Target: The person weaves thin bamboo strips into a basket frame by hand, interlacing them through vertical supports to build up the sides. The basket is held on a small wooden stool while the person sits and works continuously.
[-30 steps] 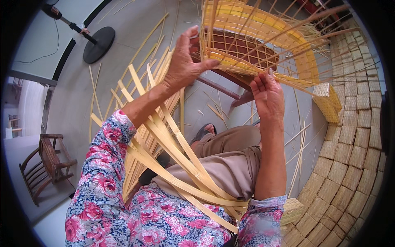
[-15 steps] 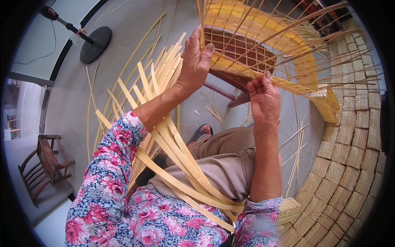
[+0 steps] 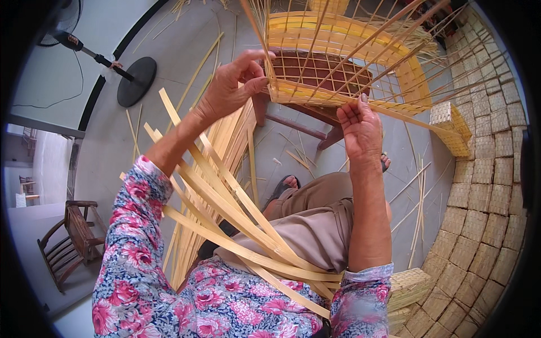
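Note:
A half-woven yellow bamboo basket (image 3: pixel 418 76) rests on a dark wooden stool (image 3: pixel 296 129), its open lattice base and long upright stakes showing. At its near left corner is my left hand (image 3: pixel 236 83), thumb and curled fingers against the corner stakes. Thumb and forefinger stand somewhat apart there, and some fingertips are hidden. Along the near wall, my right hand (image 3: pixel 360 125) pinches a flat bamboo strip (image 3: pixel 403 117) between thumb and fingers. That strip runs out past the right corner. Several pale bamboo strips (image 3: pixel 236 194) lie across my lap.
Stacked woven blocks (image 3: pixel 479 197) line the right side, with a yellow woven box (image 3: pixel 453 129) beside them. Loose strips (image 3: pixel 420 203) are scattered over the grey floor. To the left stand a fan base (image 3: pixel 138 80) and a wooden chair (image 3: pixel 79 239).
My left hand has shifted its hold at the corner, its fingers now more curled and wrist lower to the left. The right hand keeps its pinch on the near wall. The view has shifted slightly.

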Tool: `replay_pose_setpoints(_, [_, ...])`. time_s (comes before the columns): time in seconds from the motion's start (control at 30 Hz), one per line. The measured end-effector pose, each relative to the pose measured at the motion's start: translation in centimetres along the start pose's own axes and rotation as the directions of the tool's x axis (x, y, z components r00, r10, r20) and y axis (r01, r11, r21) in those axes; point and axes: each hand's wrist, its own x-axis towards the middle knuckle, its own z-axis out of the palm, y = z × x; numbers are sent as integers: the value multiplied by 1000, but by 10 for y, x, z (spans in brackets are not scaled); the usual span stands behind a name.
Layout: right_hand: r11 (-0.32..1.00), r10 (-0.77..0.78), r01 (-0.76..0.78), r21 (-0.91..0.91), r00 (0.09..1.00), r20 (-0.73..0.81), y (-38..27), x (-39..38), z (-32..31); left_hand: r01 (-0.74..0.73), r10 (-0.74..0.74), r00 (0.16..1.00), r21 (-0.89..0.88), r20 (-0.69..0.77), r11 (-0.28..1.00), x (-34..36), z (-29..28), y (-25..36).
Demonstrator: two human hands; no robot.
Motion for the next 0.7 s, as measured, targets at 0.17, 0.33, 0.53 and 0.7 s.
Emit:
replay_pose_setpoints(0.17, [1000,18,-18,-5,1000,7,-1,6,-7,-242,141,882,174,449,955,35,-30,-7])
replay_pose_setpoints(0.33, [1000,25,-24,-21,998,63,-4,7,-16,-275,86,791,226,606,935,53,-29,-2])
replay_pose_setpoints(0.53, [1000,-14,14,7,1000,16,-7,5,-11,-144,-18,833,247,553,958,51,-21,1])
replay_pose_setpoints(0.7, [995,-50,52,82,998,-22,-9,17,-13,-196,20,878,321,478,927,53,-5,9])
